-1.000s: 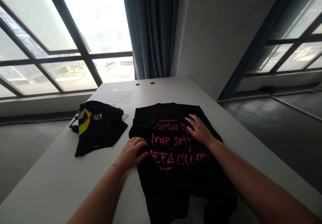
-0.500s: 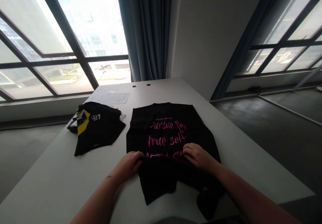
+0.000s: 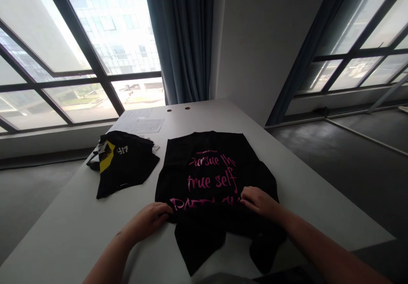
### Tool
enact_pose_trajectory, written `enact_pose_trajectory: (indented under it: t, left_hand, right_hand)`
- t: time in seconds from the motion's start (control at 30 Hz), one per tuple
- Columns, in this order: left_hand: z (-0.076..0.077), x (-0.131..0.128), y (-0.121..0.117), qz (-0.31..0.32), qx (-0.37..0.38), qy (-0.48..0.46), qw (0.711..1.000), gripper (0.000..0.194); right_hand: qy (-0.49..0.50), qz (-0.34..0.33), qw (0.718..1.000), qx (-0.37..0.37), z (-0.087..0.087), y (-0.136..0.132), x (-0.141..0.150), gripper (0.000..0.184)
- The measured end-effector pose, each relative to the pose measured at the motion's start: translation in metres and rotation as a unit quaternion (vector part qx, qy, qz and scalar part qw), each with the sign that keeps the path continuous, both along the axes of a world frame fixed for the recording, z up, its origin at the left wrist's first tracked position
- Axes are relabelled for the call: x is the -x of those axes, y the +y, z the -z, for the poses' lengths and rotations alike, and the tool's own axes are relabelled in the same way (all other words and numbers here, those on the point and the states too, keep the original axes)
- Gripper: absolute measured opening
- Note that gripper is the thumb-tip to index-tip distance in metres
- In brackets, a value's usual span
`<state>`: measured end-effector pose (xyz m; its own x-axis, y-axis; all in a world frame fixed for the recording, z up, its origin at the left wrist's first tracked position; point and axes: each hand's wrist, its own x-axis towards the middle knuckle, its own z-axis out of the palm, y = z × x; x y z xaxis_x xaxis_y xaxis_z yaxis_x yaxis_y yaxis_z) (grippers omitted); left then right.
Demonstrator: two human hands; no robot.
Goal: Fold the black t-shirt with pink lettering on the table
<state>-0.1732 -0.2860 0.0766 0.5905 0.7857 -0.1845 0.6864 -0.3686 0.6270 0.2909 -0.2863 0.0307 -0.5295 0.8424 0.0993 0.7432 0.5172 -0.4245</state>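
Both hands had shifted since half a second earlier: the left hand (image 3: 151,219) outward and nearer the person, the right hand (image 3: 260,202) slightly outward, leaving more of the lowest printed line showing on the black shirt (image 3: 216,192) between them. It lay on the white table (image 3: 79,224). Smoothing looked largely done above; below, a fold crossed the cloth and two uneven flaps (image 3: 200,242) toward six o'clock seemed left to settle. At eight o'clock the left fingers were drawn together, pinching the edge; at four, the right ones were curled closed on the fold. Pink lettering (image 3: 212,180) read "Pursue th…" and "true self", under a small, blurred "UNCOMPLICATED"; the fold cut off the lowest line. At ten o'clock lay a black garment (image 3: 130,167) with white marks, perhaps "417"; at eleven, papers (image 3: 148,125), illegible.
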Motion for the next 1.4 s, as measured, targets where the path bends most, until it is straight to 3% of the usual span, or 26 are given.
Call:
enact_pose_trajectory:
  t: [0.2, 0.47, 0.63, 0.7, 0.77, 0.87, 1.0, 1.07, 1.13, 1.27, 1.4]
  left_hand:
    - [-0.01, 0.004, -0.004, -0.055, 0.042, 0.04, 0.997, 0.023]
    - [-0.024, 0.009, 0.008, -0.004, 0.029, 0.088, 0.996, 0.005]
    - [-0.033, 0.006, 0.029, 0.011, 0.121, 0.086, 0.989, 0.017]
    - [-0.034, 0.0, 0.044, -0.023, 0.092, 0.108, 0.99, 0.022]
    - [-0.034, -0.009, 0.065, -0.08, -0.026, 0.145, 0.986, 0.023]
    - [-0.028, -0.027, 0.106, -0.152, -0.162, 0.184, 0.958, 0.024]
    - [-0.01, -0.056, 0.165, -0.217, -0.254, 0.213, 0.918, 0.031]
    - [0.001, -0.07, 0.192, -0.192, -0.284, 0.211, 0.915, 0.038]
    - [0.01, -0.08, 0.218, -0.193, -0.292, 0.206, 0.914, 0.046]
    - [0.017, -0.079, 0.269, -0.338, -0.174, 0.217, 0.899, 0.054]
    - [0.019, -0.055, 0.308, -0.338, -0.099, 0.223, 0.909, 0.051]
  right_hand:
    - [0.047, 0.033, 0.998, -0.015, 0.01, -0.018, -0.016, 0.021]
    - [-0.005, 0.151, 0.987, -0.058, 0.001, -0.041, -0.048, 0.02]
    - [-0.055, 0.177, 0.979, -0.08, 0.002, -0.046, -0.064, 0.026]
    - [-0.061, 0.216, 0.969, -0.103, 0.003, -0.038, -0.071, 0.032]
    - [-0.069, 0.268, 0.952, -0.131, 0.001, -0.02, -0.078, 0.034]
    - [-0.096, 0.315, 0.932, -0.153, -0.007, 0.022, -0.084, 0.024]
    - [-0.131, 0.336, 0.926, -0.115, -0.017, 0.098, -0.077, 0.036]
    - [-0.146, 0.353, 0.921, -0.08, -0.017, 0.137, -0.071, 0.046]
    - [-0.155, 0.375, 0.914, -0.031, -0.013, 0.174, -0.068, 0.053]
    - [-0.105, 0.435, 0.894, 0.031, 0.0, 0.235, -0.075, 0.057]
    - [-0.052, 0.406, 0.912, 0.019, 0.014, 0.273, -0.092, 0.047]
